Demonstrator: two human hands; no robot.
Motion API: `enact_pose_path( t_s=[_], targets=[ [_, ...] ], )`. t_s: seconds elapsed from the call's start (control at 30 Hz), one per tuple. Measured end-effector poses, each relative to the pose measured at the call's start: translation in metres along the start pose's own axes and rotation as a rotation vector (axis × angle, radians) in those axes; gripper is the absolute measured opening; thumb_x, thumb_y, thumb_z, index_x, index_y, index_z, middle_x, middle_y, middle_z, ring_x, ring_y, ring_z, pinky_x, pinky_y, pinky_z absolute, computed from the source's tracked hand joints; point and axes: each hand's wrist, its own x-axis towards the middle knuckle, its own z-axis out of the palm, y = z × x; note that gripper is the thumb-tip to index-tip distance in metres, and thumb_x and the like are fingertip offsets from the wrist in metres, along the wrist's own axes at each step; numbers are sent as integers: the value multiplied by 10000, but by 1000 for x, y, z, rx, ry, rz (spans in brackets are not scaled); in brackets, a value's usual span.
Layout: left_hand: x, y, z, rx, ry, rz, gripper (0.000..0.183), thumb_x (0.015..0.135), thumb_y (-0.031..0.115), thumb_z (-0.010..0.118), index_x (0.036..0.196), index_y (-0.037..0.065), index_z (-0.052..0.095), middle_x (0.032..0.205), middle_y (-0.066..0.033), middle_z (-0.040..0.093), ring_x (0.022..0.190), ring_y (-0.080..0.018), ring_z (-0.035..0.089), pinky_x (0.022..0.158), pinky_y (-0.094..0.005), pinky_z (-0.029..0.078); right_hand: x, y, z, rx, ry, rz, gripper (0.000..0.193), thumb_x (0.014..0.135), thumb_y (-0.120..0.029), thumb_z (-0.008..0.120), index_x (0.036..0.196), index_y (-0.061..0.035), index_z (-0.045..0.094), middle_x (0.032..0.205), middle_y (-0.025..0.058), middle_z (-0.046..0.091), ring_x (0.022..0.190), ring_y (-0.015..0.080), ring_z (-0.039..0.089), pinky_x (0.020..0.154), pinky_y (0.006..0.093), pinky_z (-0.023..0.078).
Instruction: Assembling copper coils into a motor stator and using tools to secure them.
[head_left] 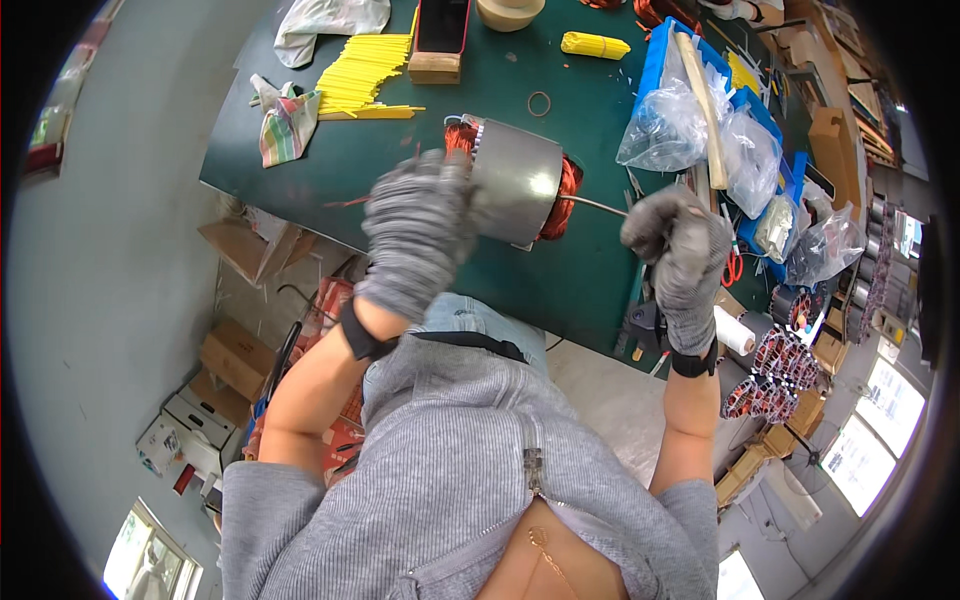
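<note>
A motor stator [517, 178] lies on its side on the green table, a smooth grey metal cylinder with copper windings [566, 198] bulging from both ends. My left hand [418, 225], in a grey striped glove and slightly blurred, is curled against its left end and covers part of the windings there. In my right hand [682, 255], also gloved, the fingers are closed round a thin metal rod [597, 205]. The rod's far end meets the copper windings on the stator's right side; its tip is hidden among the wires.
Yellow strips [365, 75], a striped cloth [288, 125] and a phone [441, 25] on a wooden block lie at the far left. Blue bins [655, 60] with plastic bags and a wooden stick [700, 105] stand right. Red-handled scissors [733, 266] lie beyond my right hand.
</note>
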Motion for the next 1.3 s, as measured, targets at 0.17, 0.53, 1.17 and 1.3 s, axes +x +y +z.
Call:
enact_pose_path(
  t_s=[0.17,0.53,1.17,1.3],
  targets=[
    [40,28,56,125,242,268,430,795,281,545,1182,94,523,1192,-136,533,1185,-288,423,1039,-434,257,14,7,7,-106,-209,-51,379,896,-323,416,712,-23,559,580,28,546,515,111,518,491,246,407],
    [52,14,87,51,314,280,341,796,234,509,1089,73,575,1129,-143,560,1115,-303,480,1037,-437,278,-11,72,-42,301,183,-101,509,934,-444,322,675,-25,449,642,157,553,529,207,486,509,308,409],
    [17,31,119,-268,436,581,260,819,165,442,1024,73,573,957,-137,602,880,-229,595,827,-375,455,83,1,56,-393,-679,-320,417,658,-228,698,1050,-114,609,871,66,598,770,270,565,726,359,434],
    [18,51,167,-327,296,556,169,781,183,476,829,76,597,720,-88,611,642,-234,610,582,-350,503,120,-36,113,-625,-761,-890,290,698,-232,647,972,-141,616,814,85,606,690,286,577,634,395,449]
  ],
)
